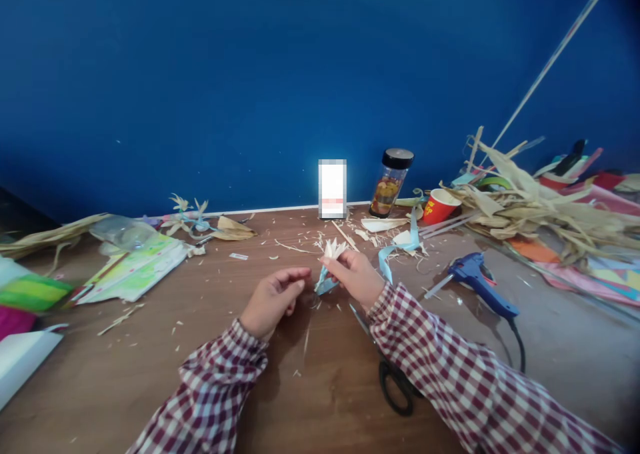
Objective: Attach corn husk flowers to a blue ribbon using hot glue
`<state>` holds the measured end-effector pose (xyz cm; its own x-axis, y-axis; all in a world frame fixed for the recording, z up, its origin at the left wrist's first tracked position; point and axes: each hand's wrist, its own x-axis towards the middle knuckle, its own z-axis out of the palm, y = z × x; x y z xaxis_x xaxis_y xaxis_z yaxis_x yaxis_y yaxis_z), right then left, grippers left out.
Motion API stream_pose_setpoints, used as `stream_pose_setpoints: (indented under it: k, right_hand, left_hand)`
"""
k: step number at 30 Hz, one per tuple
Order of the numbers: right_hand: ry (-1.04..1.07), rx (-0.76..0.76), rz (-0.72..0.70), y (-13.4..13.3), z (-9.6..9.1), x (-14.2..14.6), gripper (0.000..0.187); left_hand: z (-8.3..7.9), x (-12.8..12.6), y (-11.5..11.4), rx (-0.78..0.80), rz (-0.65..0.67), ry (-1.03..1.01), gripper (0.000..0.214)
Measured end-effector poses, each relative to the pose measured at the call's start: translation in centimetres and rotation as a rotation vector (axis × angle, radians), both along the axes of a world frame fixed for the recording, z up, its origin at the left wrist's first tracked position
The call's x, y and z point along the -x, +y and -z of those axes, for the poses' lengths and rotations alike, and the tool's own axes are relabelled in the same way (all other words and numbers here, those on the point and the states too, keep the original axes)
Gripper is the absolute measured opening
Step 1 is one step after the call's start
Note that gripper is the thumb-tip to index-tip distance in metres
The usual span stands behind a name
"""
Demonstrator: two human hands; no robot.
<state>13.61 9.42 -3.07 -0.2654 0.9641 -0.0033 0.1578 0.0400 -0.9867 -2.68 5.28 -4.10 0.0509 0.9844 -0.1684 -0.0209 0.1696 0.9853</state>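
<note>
My right hand (355, 277) pinches a small flower of pale corn husk strips (333, 249) between thumb and fingertips. A light blue ribbon (326, 285) hangs at its lower end, just below the fingers. My left hand (273, 301) is to the left of the flower, apart from it. Its index finger reaches out, the thumb lies slightly below, and the other fingers curl partly; I see nothing held there. Under my right forearm lies a pair of scissors (397, 387) with black handles, its blades partly hidden by the sleeve.
A blue glue gun (483, 284) lies right of my arm. Behind stand a lidded bottle (391, 184) and a red paper cup (441, 206). Dried husks (540, 201) pile up at right. Painted paper (133, 267) and another husk flower (193, 217) lie left. Scraps litter the table (200, 367).
</note>
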Motion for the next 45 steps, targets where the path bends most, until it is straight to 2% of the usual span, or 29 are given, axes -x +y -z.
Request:
stream_pose_setpoints:
  k: [2, 5, 12, 20, 24, 31, 37, 45]
  right_hand:
    - [-0.085, -0.124, -0.057, -0.3, -0.2, -0.1, 0.026]
    - [-0.201, -0.200, -0.115, -0.8, -0.5, 0.0, 0.028]
    - [-0.295, -0.202, -0.156, -1.2, -0.4, 0.4, 0.032]
    - [-0.157, -0.266, -0.348, -0.8, -0.2, 0.1, 0.030]
    - [-0.314, -0.260, -0.401, -0.5, 0.4, -0.1, 0.034]
    - [-0.438, -0.223, -0.410, -0.6, -0.2, -0.5, 0.017]
    - [-0.537, -0.227, -0.389, -0.8, -0.7, -0.9, 0.013]
    - [-0.598, -0.254, -0.250, -1.6, -0.7, -0.3, 0.010]
  left_hand:
    - [-0.5, 0.3, 0.0, 0.037, -0.033, -0.053, 0.032]
    - [-0.8, 0.1, -0.1, 0.080, 0.012, -0.138, 0.031]
    - [-0.3, -0.1, -0.1, 0.195, 0.052, -0.152, 0.029]
    - [-0.6, 1.1, 0.1, 0.304, 0.104, -0.341, 0.018]
    - [-0.6, 1.8, 0.2, 0.332, 0.124, -0.363, 0.019]
    - [-0.8, 1.8, 0.1, 0.380, 0.132, -0.233, 0.021]
    - [-0.6, 1.4, 0.2, 0.363, 0.130, -0.131, 0.024]
    - [0.0, 0.3, 0.0, 0.220, 0.115, -0.044, 0.031]
